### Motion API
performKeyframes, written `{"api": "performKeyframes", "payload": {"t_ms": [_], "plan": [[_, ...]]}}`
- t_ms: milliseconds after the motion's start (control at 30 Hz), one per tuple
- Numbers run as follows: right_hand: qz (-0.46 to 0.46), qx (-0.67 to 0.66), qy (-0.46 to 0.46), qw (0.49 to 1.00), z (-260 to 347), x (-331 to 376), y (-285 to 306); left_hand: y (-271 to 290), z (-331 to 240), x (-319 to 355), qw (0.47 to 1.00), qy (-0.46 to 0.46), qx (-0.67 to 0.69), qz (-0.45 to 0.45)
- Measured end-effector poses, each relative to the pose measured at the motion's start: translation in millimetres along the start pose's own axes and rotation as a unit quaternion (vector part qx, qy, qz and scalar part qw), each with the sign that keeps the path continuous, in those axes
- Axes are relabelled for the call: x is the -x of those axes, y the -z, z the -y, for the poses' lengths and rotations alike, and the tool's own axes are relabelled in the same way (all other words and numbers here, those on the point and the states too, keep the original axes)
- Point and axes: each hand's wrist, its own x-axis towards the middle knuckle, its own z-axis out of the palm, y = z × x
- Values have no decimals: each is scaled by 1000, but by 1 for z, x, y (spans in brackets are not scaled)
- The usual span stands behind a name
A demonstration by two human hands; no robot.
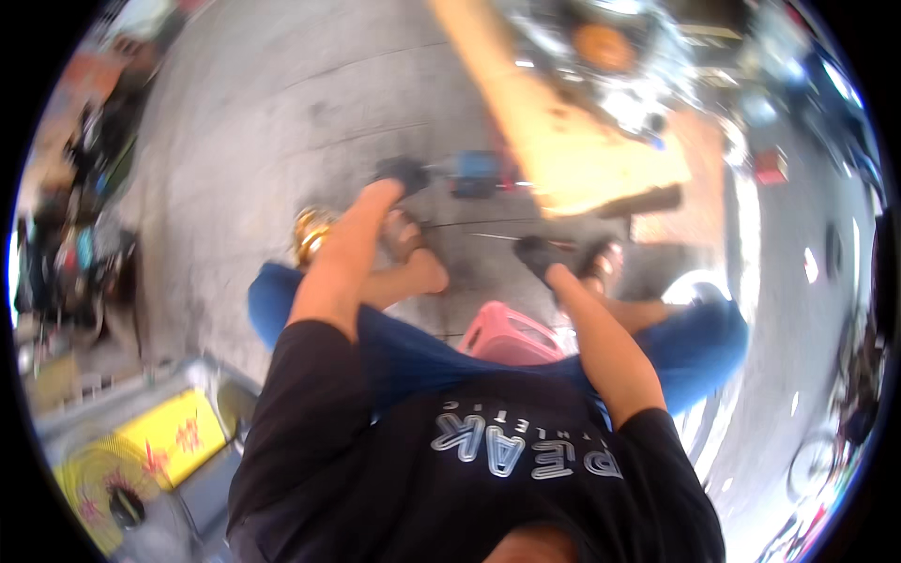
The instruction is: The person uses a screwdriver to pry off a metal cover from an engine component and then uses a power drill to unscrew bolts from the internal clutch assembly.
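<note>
My left hand (402, 175), in a dark glove, is stretched forward over the concrete floor. Just right of it lies a blue boxy thing (475, 174) with a red part at its right end. Blur hides whether the hand touches it, and the fingers are smeared. Dark too is the glove on my right hand (535, 255), lower down and in front of my right foot. Its fingers are blurred, so any grip is unclear. Beyond it a long pale wooden board or bench (572, 141) slants across, with a shiny metal machine part (624, 66) at its far end.
I sit on a pink plastic stool (511, 335). A brass-coloured round thing (312, 235) stands by my left knee. At the lower left are a fan (122, 502) and a yellow panel (176, 439). A small red box (771, 166) lies far right; clutter lines the left edge.
</note>
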Motion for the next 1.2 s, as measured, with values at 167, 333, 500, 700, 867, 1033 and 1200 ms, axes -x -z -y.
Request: {"api": "performKeyframes", "payload": {"t_ms": [167, 333, 500, 700, 867, 1033, 1200], "plan": [[-19, -137, -3, 990, 131, 80, 137, -112, 34, 5, 968, -155, -143, 134], [-149, -318, 210, 913, 154, 195, 188, -182, -53, 11, 938, -218, -161, 216], [-368, -342, 197, 842, 114, 354, 252, -249, -19, 33, 944, -266, -45, 190], [-603, -519, -108, 597, -68, 477, 173, -253, -11, 55, 948, -226, 14, 224], [-486, -486, -441, 578, -237, 495, -44, -196, -31, 61, 955, -184, -31, 230], [-360, -520, -459, 624, -228, 448, -105, -111, -53, 78, 976, -129, -25, 174], [-141, -630, -388, 658, -109, 379, -49, -49, -43, 106, 984, -139, 104, 45]]}}
